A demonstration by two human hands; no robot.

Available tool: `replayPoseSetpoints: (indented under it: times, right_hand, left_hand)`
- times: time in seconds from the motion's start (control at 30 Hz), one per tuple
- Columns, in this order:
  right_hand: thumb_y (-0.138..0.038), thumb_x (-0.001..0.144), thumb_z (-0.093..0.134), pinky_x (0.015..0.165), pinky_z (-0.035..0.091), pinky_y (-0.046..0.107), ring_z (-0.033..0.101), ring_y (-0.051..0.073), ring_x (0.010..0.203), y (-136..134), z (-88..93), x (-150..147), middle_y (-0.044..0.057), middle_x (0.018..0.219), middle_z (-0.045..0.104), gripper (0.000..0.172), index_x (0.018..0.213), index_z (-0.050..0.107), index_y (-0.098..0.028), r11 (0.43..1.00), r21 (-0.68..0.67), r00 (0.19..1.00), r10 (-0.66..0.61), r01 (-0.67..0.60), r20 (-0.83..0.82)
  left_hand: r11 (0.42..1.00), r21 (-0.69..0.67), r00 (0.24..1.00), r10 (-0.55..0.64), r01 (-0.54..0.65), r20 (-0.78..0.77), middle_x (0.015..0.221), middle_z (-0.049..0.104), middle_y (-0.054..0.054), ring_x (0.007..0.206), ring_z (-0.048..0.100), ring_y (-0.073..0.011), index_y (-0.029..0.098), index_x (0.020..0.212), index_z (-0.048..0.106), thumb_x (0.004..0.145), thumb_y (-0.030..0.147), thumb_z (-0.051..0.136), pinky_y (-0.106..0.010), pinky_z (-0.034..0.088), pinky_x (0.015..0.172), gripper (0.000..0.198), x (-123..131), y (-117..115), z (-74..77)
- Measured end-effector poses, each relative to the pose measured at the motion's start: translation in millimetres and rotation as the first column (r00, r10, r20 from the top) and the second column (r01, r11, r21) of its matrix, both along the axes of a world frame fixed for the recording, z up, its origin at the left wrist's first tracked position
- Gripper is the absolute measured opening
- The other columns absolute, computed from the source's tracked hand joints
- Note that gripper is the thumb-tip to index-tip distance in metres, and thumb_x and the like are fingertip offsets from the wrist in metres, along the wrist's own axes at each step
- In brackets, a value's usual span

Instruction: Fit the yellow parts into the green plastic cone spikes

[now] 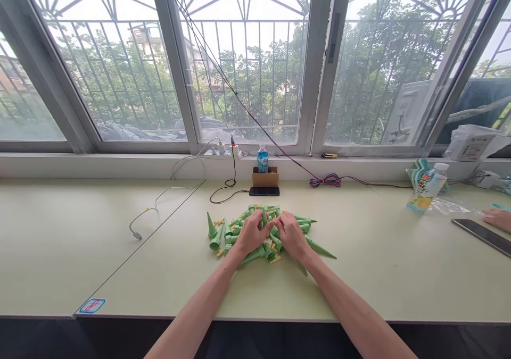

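A heap of green plastic cone-shaped spikes with ribbed collars lies on the table, with small yellow pieces scattered among them. Over the heap, my left hand is closed around one upright green spike. My right hand is close beside it, its fingertips pinched together near the left thumb. Whatever those right fingers hold is hidden. One long spike points out to the right of my right wrist. Both hands cover the middle of the heap.
Behind the heap are a phone on a cable, a small cardboard box and a blue bottle. To the right stand a drink bottle, a dark phone and another person's hand. A white cable lies left.
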State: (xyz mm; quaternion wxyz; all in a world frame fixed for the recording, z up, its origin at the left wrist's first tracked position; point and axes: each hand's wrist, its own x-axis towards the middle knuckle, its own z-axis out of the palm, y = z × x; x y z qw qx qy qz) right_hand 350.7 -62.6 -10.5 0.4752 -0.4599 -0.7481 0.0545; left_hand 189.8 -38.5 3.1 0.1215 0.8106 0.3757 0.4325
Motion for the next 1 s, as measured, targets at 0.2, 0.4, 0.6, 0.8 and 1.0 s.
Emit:
replayPoseSetpoints:
  times: [0.2, 0.4, 0.6, 0.8, 1.0]
  right_hand:
    - [-0.021, 0.099, 0.037, 0.074, 0.042, 0.032, 0.049, 0.020, 0.079, -0.3, 0.1, -0.9, 0.005, 0.079, 0.053, 0.028, 0.075, 0.051, -0.019, 1.000, -0.002, 1.000, 0.014, -0.014, -0.010]
    - [-0.019, 0.096, 0.043, 0.078, 0.043, 0.033, 0.050, 0.020, 0.084, -7.8, 6.0, -1.9, 0.006, 0.085, 0.054, 0.017, 0.085, 0.056, -0.018, 0.997, -0.004, 0.997, 0.076, -0.076, -0.018]
    - [-0.020, 0.095, 0.045, 0.075, 0.043, 0.031, 0.049, 0.019, 0.081, -7.1, 5.5, -0.8, 0.005, 0.085, 0.054, 0.016, 0.083, 0.054, -0.018, 0.994, -0.031, 0.994, 0.102, -0.103, -0.024]
    - [-0.020, 0.095, 0.045, 0.072, 0.041, 0.030, 0.048, 0.019, 0.079, -4.6, 3.5, -1.1, 0.004, 0.082, 0.053, 0.017, 0.079, 0.052, -0.019, 0.994, -0.035, 0.995, 0.099, -0.100, -0.033]
    - [-0.019, 0.093, 0.046, 0.070, 0.039, 0.029, 0.047, 0.018, 0.076, -3.4, 2.9, -0.4, 0.003, 0.079, 0.053, 0.018, 0.075, 0.050, -0.019, 0.996, -0.032, 0.996, 0.087, -0.088, -0.037]
  left_hand:
    - [0.999, 0.020, 0.999, 0.032, -0.032, -0.014, 0.066, 0.050, 0.002, 0.054, 0.042, -0.0124, 0.019, 0.080, 0.051, 0.090, 0.038, 0.051, -0.024, 0.034, 0.054, 0.022, -0.1, 1.6, -1.6]
    - [0.995, 0.059, 0.996, 0.085, -0.086, 0.017, 0.073, 0.055, 0.000, 0.054, 0.043, -0.0114, 0.019, 0.074, 0.046, 0.091, 0.035, 0.050, -0.023, 0.035, 0.057, 0.023, -0.6, 2.8, -3.2]
    - [0.991, 0.084, 0.995, 0.103, -0.104, 0.010, 0.067, 0.051, 0.002, 0.053, 0.040, -0.0112, 0.019, 0.071, 0.044, 0.092, 0.037, 0.049, -0.023, 0.034, 0.055, 0.028, 0.1, 0.7, -1.3]
    - [0.993, 0.078, 0.996, 0.083, -0.084, 0.022, 0.069, 0.052, 0.001, 0.053, 0.039, -0.0110, 0.019, 0.072, 0.045, 0.092, 0.038, 0.049, -0.023, 0.034, 0.055, 0.028, 0.4, -0.2, -1.8]
    - [0.996, 0.061, 0.997, 0.066, -0.068, 0.031, 0.072, 0.054, 0.001, 0.053, 0.040, -0.0106, 0.019, 0.071, 0.045, 0.091, 0.035, 0.050, -0.023, 0.035, 0.055, 0.027, 0.3, 0.7, -2.5]
